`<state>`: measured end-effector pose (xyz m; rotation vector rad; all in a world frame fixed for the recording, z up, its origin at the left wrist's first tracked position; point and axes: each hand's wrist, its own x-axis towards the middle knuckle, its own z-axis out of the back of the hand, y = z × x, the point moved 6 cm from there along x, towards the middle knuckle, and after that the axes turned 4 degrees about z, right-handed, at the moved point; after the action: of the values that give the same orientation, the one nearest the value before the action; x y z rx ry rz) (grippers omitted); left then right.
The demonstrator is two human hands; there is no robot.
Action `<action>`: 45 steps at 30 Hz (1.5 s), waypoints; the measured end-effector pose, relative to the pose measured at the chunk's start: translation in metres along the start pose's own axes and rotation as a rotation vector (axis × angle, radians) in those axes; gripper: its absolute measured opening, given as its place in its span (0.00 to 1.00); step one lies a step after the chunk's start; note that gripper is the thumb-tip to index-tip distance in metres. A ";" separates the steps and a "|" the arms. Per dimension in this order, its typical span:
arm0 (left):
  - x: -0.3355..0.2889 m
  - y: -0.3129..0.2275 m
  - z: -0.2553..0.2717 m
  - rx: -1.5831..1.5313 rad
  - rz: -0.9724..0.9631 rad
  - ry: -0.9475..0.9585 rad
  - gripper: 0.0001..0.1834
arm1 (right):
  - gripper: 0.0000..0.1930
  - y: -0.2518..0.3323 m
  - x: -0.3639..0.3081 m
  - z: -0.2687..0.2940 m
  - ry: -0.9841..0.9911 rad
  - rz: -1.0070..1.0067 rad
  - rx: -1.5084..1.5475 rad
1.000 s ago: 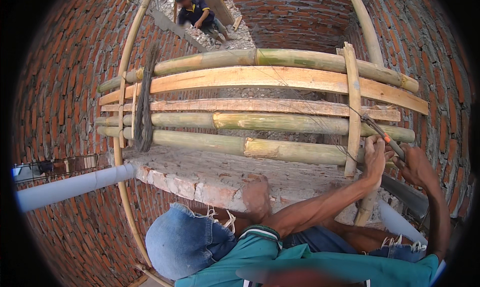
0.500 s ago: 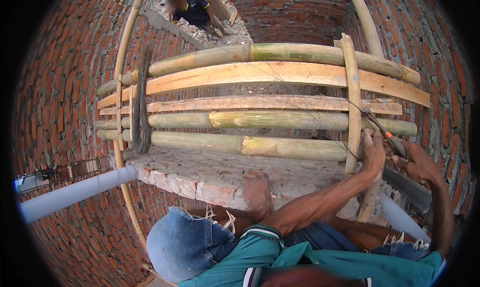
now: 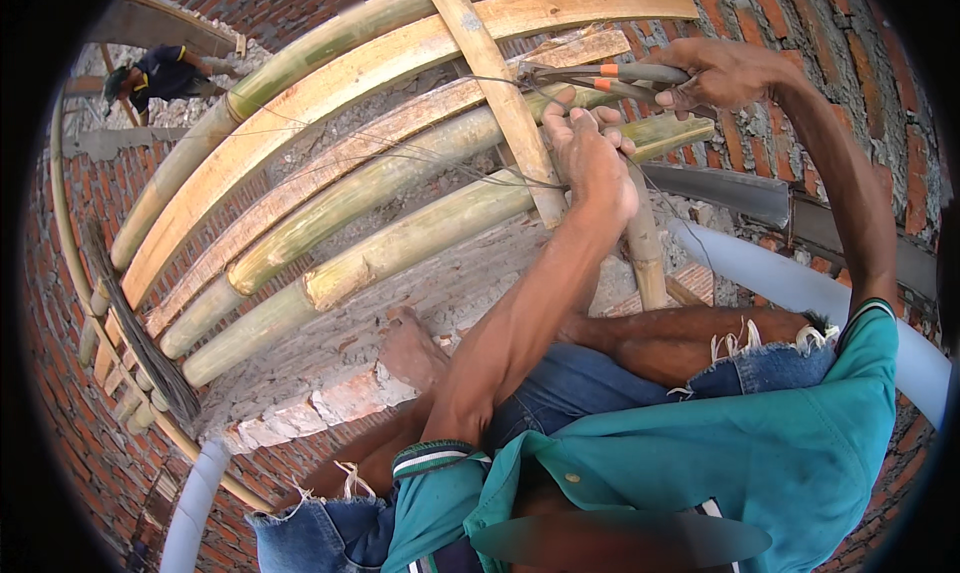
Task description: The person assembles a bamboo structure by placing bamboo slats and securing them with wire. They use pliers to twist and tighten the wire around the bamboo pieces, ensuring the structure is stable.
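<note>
My right hand point(image 3: 725, 73) grips a pair of pliers point(image 3: 640, 71) with dark handles and orange bands, the handles slightly apart. Their jaws lie beside a pale wooden crosspiece point(image 3: 488, 61), close to a thin dark wire. Below them, my left hand point(image 3: 592, 158) has its fingers curled together over the right part of a green bamboo pole point(image 3: 400, 176). What sits between those fingers is hidden. Loose thin wires point(image 3: 400, 145) run along the poles toward that hand, and another strand hangs down past it. A second bamboo pole point(image 3: 420, 241) passes under my left wrist.
Sawn planks point(image 3: 600, 5) lie alongside the bamboo. A bundle of dark wire point(image 3: 130, 323) hangs over their left ends. My foot rests on a rough brick ledge point(image 3: 340, 401). At right are a pale blue pipe point(image 3: 790, 273) and a grey metal beam point(image 3: 720, 191). Another person point(image 3: 162, 78) stoops at upper left.
The whole view has turned, so the poles now slope up to the right. My right hand has swung the pliers nearly level. My left hand remains near the crosspiece, its fingers still curled.
</note>
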<state>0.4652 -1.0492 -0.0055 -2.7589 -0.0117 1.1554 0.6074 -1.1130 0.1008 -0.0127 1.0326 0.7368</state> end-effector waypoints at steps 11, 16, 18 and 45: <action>-0.003 -0.003 0.007 -0.041 0.019 -0.009 0.09 | 0.20 0.019 0.001 0.009 -0.072 -0.019 -0.313; -0.006 -0.005 0.007 -0.027 0.052 -0.009 0.09 | 0.22 0.017 0.003 0.014 -0.108 0.012 -0.466; -0.005 -0.004 0.007 -0.045 0.056 -0.001 0.09 | 0.20 0.021 0.000 0.012 -0.250 0.137 -0.625; -0.050 -0.235 0.012 -0.163 -0.782 0.423 0.09 | 0.33 -0.008 0.003 -0.106 -0.393 0.040 0.647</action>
<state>0.4338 -0.8183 0.0546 -2.6284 -1.0560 0.3742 0.5303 -1.1535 0.0394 0.6865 0.8514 0.3898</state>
